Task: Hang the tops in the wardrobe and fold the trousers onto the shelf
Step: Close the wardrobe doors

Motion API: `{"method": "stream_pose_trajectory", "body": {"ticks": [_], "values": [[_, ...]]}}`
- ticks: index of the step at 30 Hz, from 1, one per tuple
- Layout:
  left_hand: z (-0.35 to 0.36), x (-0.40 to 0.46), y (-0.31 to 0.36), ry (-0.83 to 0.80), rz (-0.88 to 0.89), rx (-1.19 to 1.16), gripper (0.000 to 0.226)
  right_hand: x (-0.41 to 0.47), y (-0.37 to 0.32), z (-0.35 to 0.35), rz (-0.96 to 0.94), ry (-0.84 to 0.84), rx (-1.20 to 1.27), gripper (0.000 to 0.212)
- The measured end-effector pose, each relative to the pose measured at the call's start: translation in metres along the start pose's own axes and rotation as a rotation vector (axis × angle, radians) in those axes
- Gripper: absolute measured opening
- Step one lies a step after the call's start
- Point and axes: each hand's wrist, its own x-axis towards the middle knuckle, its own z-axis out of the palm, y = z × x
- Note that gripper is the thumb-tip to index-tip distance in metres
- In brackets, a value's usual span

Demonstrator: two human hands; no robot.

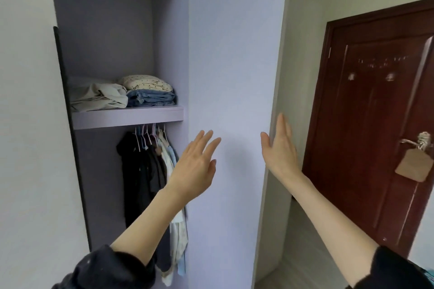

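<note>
Wardrobe (pixel 112 30): three folded trousers (pixel 150 98) on shelf (pixel 126 116); two open hands (pixel 195 166).

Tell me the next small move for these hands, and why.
Probably swing the wardrobe door shut. Tops already hang under the shelf, folded trousers lie on it, and both hands are empty: the left hand is open in front of the door's inner face, the right hand at its outer edge.
</note>
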Motion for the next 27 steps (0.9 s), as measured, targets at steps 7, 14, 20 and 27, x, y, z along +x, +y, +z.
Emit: {"method": "stream_pose_trajectory", "body": {"ticks": [7, 14, 20, 27], "values": [[0.012, -0.003, 0.021, -0.005, -0.069, 0.073, 0.06, 0.004, 0.013, -0.014, -0.067, -0.115, 0.308, 0.05], [-0.015, -0.019, 0.01, 0.147, -0.156, 0.128, 0.089, -0.012, -0.035, 0.016, -0.294, -0.329, 0.464, 0.041], [-0.055, -0.049, -0.049, 0.19, -0.372, 0.317, 0.093, -0.003, -0.086, 0.072, -0.389, -0.429, 0.587, 0.037], [-0.099, -0.072, -0.139, 0.15, -0.541, 0.539, 0.101, 0.019, -0.144, 0.165, -0.56, -0.48, 0.335, 0.044]]}}
